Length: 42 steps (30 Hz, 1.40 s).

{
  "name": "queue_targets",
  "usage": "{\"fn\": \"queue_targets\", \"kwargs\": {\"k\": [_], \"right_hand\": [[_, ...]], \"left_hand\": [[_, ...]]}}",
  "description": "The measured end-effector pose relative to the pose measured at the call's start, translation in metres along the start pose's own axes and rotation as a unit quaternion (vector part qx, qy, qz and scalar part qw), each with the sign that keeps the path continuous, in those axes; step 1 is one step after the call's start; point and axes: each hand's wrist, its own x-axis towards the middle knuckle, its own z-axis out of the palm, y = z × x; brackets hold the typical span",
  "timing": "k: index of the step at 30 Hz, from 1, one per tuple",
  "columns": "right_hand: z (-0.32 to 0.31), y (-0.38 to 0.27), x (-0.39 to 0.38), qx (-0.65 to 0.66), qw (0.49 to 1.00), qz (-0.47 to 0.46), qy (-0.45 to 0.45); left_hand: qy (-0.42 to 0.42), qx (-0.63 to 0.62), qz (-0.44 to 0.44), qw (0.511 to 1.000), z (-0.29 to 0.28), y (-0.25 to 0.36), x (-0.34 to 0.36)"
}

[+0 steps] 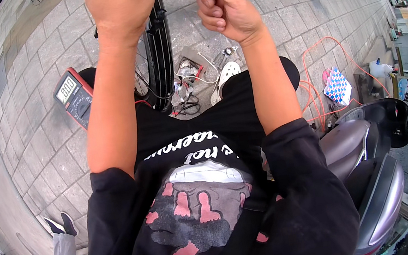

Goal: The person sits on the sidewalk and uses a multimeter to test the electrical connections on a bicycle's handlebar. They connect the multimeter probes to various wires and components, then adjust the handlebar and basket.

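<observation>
My left hand [120,5] is raised at the top edge, left of an upright black wheel tyre [159,55]. Most of its fingers lie beyond the picture, so their grip is hidden. To the right of the tyre, my right hand [228,10] is closed, thumb against curled fingers. A small pale bit shows by the thumb tip, too small to name. Beside my left forearm rests a red and grey multimeter [73,97] with its display lit. Red and black test leads [187,104] trail on the ground near the tyre's lower end.
Between tyre and white shoe [228,77] lies an open carton [191,58] with small parts and cables. Orange cord [313,79] loops at the right near a blue-checked packet [337,87]. A grey scooter [369,171] stands lower right. Another person's legs [65,251] show lower left.
</observation>
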Motion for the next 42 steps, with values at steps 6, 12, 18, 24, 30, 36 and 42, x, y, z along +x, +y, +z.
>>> {"fn": "queue_targets", "kwargs": {"k": [6, 12, 18, 24, 30, 36, 42], "right_hand": [[-0.113, 0.072, -0.029, -0.111, 0.944, 0.149, 0.273], [-0.184, 0.136, -0.057, -0.146, 0.853, 0.168, 0.472], [-0.202, 0.126, -0.055, -0.151, 0.838, 0.112, 0.512], [-0.195, 0.14, -0.036, -0.299, 0.821, 0.109, 0.474], [-0.181, 0.147, -0.023, -0.414, 0.8, 0.145, 0.409], [-0.207, 0.189, -0.006, -0.416, 0.794, 0.237, 0.375], [-0.21, 0.195, 0.0, -0.412, 0.782, 0.27, 0.383]], "left_hand": [[-0.011, -0.06, 0.033, 0.998, 0.033, 0.0, 0.013], [-0.034, -0.053, 0.059, 0.996, 0.044, -0.012, 0.006], [-0.026, 0.021, 0.205, 0.978, 0.05, -0.043, 0.002], [-0.076, 0.046, 0.163, 0.983, 0.047, -0.03, -0.008], [-0.028, 0.133, 0.144, 0.98, 0.023, -0.027, -0.028], [0.009, 0.182, 0.082, 0.98, 0.014, -0.027, -0.052], [-0.038, 0.137, -0.002, 0.99, -0.021, -0.013, -0.104]]}}
